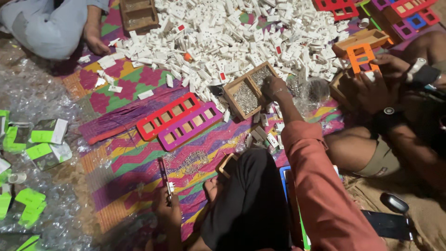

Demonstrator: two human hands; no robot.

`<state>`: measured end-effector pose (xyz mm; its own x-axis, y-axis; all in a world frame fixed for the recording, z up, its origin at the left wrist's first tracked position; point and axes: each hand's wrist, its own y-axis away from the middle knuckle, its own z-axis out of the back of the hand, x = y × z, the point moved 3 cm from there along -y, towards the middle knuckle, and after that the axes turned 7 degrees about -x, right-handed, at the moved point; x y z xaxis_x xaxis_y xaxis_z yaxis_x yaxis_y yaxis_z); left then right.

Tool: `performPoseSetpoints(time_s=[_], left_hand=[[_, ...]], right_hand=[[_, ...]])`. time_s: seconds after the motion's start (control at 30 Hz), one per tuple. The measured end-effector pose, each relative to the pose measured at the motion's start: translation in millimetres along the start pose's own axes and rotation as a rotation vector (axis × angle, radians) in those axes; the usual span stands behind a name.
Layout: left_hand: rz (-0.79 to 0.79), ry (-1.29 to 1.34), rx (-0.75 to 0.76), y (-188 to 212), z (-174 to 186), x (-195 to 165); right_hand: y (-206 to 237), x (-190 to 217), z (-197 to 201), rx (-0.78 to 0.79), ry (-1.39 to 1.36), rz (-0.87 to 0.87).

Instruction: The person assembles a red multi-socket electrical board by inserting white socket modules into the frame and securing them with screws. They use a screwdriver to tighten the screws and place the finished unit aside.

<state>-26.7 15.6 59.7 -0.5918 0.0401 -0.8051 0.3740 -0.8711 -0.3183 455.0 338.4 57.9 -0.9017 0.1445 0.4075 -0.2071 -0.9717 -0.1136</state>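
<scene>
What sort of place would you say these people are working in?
Probably an informal floor workshop for assembling electrical switches: a heap of white switch parts on a woven mat, a wooden screw tray and coloured plastic frames.

A: Illumination status?
B: Brightest on the far pile of white parts (241, 32); it falls off toward the near edge and right side, which sit in shadow.
A: Sharpness?
B: Centre acceptably sharp. Corners soft and slightly bowed (wide lens). Mild glare on the left plastic wrap (32, 93).
</scene>
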Motion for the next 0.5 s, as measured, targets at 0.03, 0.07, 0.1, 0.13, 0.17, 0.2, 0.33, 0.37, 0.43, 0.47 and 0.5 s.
performPoseSetpoints(time_s=[0.03, 0.07, 0.1, 0.13, 0.17, 0.2, 0.33, 0.37, 0.43, 0.47, 0.5], left_hand=[[0.019, 0.026, -0.001, 1, -1, 2], [0.051, 0.046, 0.011, 1, -2, 5], [0.087, 0.064, 0.022, 3, -3, 8], [0.126, 0.08, 0.035, 5, -3, 11], [0.147, 0.079, 0.038, 7, -3, 13], [0.164, 0.079, 0.039, 8, -4, 16], [0.284, 0.254, 0.073, 12, -9, 20], [0.267, 0.191, 0.072, 12, -7, 19], [0.219, 0.077, 0.056, 10, -5, 16], [0.158, 0.087, 0.02, 8, -5, 13], [0.101, 0.097, -0.015, 6, -4, 10]], right_hand=[[1, 0, 2, -0.034, 0.002, 0.006], [1, 2, 2, -0.065, 0.003, 0.015], [2, 4, 2, -0.091, 0.004, 0.027], [3, 5, 2, -0.115, -0.009, 0.027], [3, 7, 1, -0.141, -0.024, 0.025], [3, 9, 2, -0.172, -0.039, 0.023], [1, 11, -4, -0.09, 0.121, -0.046], [2, 10, -3, -0.114, 0.043, -0.052], [2, 7, 1, -0.154, -0.038, -0.058], [2, 6, 4, -0.172, -0.043, -0.058], [1, 5, 7, -0.186, -0.045, -0.058]])
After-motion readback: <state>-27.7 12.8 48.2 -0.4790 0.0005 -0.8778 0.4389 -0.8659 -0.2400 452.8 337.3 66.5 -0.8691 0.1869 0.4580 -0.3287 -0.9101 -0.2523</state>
